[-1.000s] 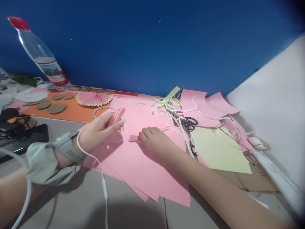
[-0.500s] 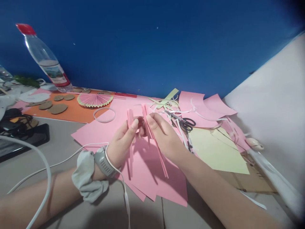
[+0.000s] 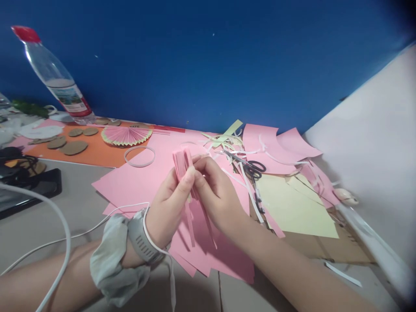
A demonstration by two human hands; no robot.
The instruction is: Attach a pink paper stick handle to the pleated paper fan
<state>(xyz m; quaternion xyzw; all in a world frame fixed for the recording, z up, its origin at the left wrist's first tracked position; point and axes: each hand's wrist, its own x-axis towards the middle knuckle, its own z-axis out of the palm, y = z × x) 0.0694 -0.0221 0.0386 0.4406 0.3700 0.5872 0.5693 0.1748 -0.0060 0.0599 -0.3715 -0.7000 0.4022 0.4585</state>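
Observation:
A bundle of narrow folded pink paper stands upright between my two hands. My left hand is closed on it, the thumb pressed along its front. From the right side, my right hand pinches the same folded paper, its fingertips touching the left thumb. The paper's lower ends hang down below my fingers. Under both hands lie overlapping pink sheets. At the back left, a pink pleated fan with a yellow-green edge rests on an orange sheet.
Black-handled scissors lie among paper strips on the right, beside a pale yellow sheet. A bottle stands back left, near cardboard discs and a phone. A white cable crosses my left arm.
The two parts of the folded pink paper, apart before, are now together. My right hand has closed in beside my left thumb. The view has shifted slightly.

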